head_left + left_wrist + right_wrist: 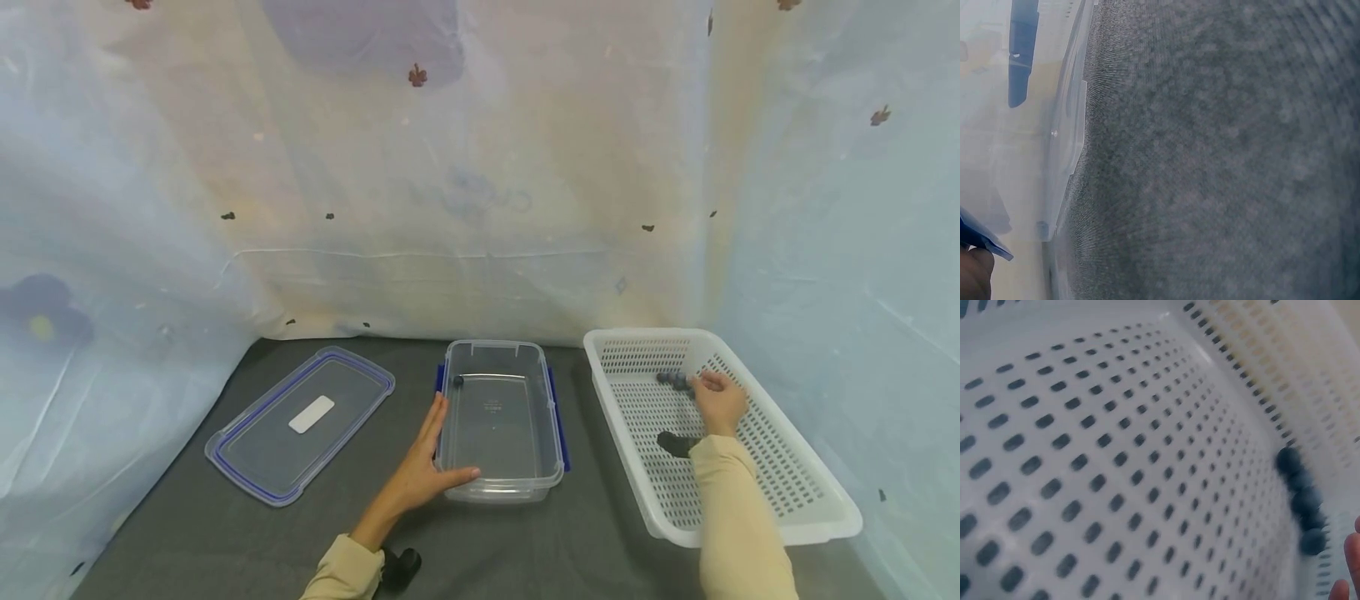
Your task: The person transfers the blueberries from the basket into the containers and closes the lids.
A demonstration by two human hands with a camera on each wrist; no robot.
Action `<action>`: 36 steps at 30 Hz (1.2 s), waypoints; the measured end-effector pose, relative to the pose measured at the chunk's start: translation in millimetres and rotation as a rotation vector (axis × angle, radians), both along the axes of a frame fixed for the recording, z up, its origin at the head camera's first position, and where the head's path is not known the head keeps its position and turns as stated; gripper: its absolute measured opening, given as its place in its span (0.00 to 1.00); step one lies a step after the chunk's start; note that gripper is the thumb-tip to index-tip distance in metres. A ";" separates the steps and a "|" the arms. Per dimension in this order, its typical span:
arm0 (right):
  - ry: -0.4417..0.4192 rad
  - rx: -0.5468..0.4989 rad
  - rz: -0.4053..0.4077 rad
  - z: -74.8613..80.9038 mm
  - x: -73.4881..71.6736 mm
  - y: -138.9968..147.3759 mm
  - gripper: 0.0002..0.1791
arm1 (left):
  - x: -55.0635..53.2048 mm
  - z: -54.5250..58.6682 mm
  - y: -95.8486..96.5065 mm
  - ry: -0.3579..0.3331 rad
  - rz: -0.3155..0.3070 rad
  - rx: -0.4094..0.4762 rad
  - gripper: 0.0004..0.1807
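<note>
Resting at the left side of a clear container point(491, 484), the left hand point(417, 477) has its fingers straight and relaxed, and its thumb reaches over the near left corner of the rim. In the left wrist view, a fingertip shows close against a blue clip point(974, 236) of this container. The right hand point(722, 404) is inside a white basket point(821, 492) with many small holes, on the right part of the dark desk point(202, 554). Its fingers are bent beside a short row of dark round berries point(672, 379), which lie on the bottom towards the far end; I cannot tell whether they pinch one. One more dark berry point(458, 381) is in the container, near its far left corner. To the left, well apart from the basket, a lid point(341, 425) with a blue edge lies flat and slanted, bearing a white label point(311, 414).
</note>
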State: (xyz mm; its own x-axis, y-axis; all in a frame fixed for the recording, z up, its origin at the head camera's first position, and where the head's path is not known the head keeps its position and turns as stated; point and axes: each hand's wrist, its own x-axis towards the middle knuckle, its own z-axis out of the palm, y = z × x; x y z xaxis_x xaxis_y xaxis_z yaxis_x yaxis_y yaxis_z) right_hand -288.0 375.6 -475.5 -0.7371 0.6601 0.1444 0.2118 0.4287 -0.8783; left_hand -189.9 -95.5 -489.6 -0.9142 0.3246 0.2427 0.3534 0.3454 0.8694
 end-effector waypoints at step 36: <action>-0.167 0.100 0.011 -23.5 -2.7 -7.8 0.22 | 0.0 -2.4 -0.7 0.017 0.003 -0.012 0.63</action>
State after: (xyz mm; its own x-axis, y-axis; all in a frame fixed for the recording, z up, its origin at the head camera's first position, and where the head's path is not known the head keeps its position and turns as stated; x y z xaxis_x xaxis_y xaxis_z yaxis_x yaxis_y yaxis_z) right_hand -290.7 367.8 -499.0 -0.7636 0.6403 0.0836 0.3460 0.5150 -0.7842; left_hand -189.9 -96.3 -492.0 -0.9111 0.3248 0.2539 0.3668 0.3572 0.8590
